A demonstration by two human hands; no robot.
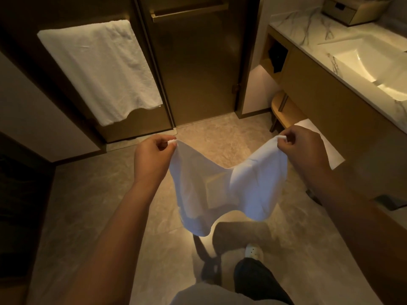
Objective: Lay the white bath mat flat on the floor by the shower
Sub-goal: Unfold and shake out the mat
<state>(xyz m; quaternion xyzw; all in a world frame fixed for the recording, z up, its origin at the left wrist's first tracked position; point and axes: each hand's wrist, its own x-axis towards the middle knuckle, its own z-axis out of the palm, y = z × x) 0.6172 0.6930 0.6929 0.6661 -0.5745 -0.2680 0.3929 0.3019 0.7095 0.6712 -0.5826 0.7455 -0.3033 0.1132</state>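
Above the marble-look floor [88, 194], just short of the bronze shower door [196, 69], the white bath mat [222, 186] hangs slack in the air, the left hand [154, 157] and right hand [304, 150] each pinched shut on a top corner. It looks mid-unfurl: next the corners want drawing apart and lowering. A hanging white towel [99, 69], a stool [286, 111] by the vanity [330, 102] and the person's own white shoe [253, 250] crowd the landing spot.

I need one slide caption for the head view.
Both hands hold the white bath mat above the floor.
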